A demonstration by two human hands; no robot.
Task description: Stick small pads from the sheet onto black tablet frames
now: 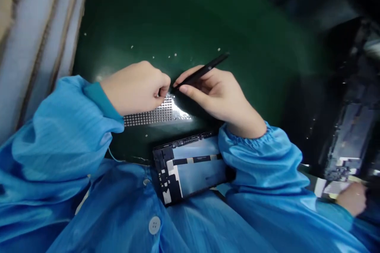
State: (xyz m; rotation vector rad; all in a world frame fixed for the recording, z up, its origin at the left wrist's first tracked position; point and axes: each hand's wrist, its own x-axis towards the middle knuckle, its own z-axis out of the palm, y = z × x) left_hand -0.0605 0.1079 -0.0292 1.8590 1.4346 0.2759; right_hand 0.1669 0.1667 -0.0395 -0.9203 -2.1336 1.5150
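At the far left hangs a pale striped cloth (29,27), beside the dark green bench (178,16). The left hand (136,87), in a blue smock sleeve, rests on the bench. Its fingers are curled shut, with thumb and forefinger pinched together at the top edge of a flat sheet of small silver squares (148,116). I cannot tell whether they hold the sheet or only press on it.

Most of the sheet's grid looks full. Only its right end is a bare, shiny patch, so I judge that few squares have been taken and nearly all are left.

The right hand (219,95) grips a slim black tool (202,72) like a pen, fingers closed round it. The tip points down at the sheet's upper right corner, just beside the left thumb.

Nearer the body, between the two sleeves, lies an opened grey and black tablet-like device (192,166), partly under the right forearm and touched by neither hand. No square can be seen on the tool's tip.

At the lower right, another person's hand (352,199) rests beside dark, blurred devices (350,134).
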